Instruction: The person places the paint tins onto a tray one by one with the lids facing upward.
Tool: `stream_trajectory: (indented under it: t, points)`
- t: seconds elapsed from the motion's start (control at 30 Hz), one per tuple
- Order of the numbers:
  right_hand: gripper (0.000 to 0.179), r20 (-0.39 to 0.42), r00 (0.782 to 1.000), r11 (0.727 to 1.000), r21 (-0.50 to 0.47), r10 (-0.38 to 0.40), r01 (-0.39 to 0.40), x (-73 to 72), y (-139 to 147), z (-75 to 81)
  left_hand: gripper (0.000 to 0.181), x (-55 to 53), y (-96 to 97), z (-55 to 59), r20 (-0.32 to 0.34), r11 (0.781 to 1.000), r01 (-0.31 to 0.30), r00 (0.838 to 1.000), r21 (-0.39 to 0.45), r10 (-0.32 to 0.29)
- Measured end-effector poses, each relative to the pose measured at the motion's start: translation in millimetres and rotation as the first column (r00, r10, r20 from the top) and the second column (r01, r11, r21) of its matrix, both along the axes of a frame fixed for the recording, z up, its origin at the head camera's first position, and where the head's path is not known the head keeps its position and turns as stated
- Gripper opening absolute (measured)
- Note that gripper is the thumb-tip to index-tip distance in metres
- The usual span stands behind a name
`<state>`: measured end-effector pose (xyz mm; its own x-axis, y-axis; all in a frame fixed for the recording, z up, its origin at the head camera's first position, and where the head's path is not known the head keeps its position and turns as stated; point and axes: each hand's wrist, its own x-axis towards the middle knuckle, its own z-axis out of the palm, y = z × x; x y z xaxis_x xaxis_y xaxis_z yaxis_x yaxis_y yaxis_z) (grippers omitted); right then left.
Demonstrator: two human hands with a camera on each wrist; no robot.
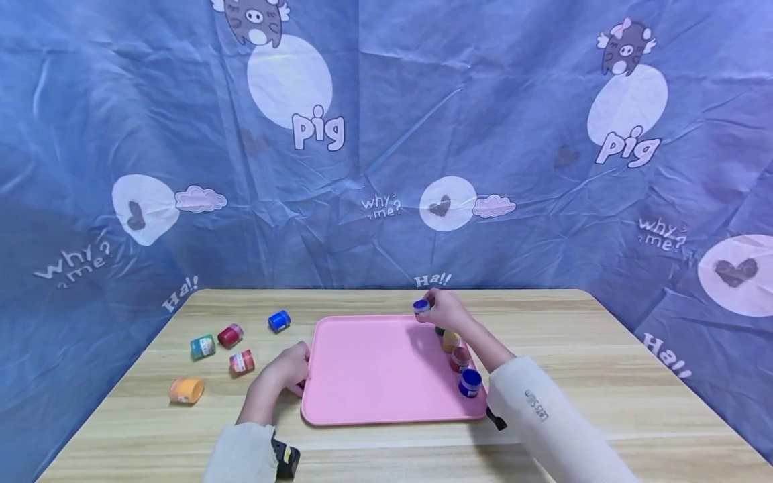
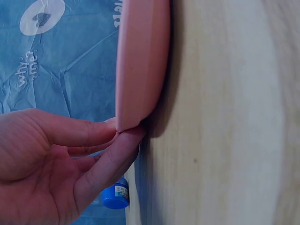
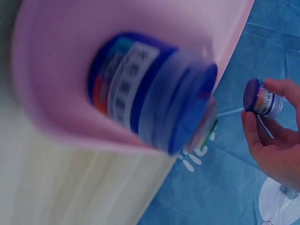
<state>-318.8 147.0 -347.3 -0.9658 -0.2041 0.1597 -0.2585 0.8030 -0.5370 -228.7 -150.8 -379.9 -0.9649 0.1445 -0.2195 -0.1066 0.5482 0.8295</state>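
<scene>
A pink tray (image 1: 380, 376) lies on the table, and my left hand (image 1: 291, 367) pinches its left rim. In the left wrist view the thumb of that hand (image 2: 56, 159) is on the rim, with fingers under it. Near the tray's far right corner, my right hand (image 1: 449, 314) holds a small dark blue paint jar (image 3: 263, 98) between thumb and fingers. Along the tray's right side stand a blue paint jar (image 1: 470, 383), a red jar (image 1: 459, 359), a yellow jar (image 1: 449, 342) and a green jar (image 1: 439, 331), the green one mostly hidden by the hand.
Left of the tray, several paint jars lie on the wooden table (image 1: 374, 456): a blue one (image 1: 279, 321), a dark red one (image 1: 231, 335), a green one (image 1: 202, 347), a red one (image 1: 242, 363) and an orange one (image 1: 186, 390). A blue printed cloth (image 1: 386, 255) hangs behind.
</scene>
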Motion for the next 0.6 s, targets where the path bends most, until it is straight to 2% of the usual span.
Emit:
stream_trajectory:
  t: [0.27, 0.6]
  points:
    - [0.035, 0.104, 0.992, 0.997, 0.027, -0.07, 0.068, -6.5, -5.0, -11.3, 0.023, 0.0, 0.5, -1.0, -0.002, 1.0, 0.004, 1.0, -0.007, -0.004]
    - [0.028, 0.083, 0.996, 0.994, 0.1, -0.038, 0.03, -11.3, -8.7, -21.5, 0.019, 0.3, -0.1, 0.6, -0.008, 0.999, 0.005, 1.0, -0.047, -0.006]
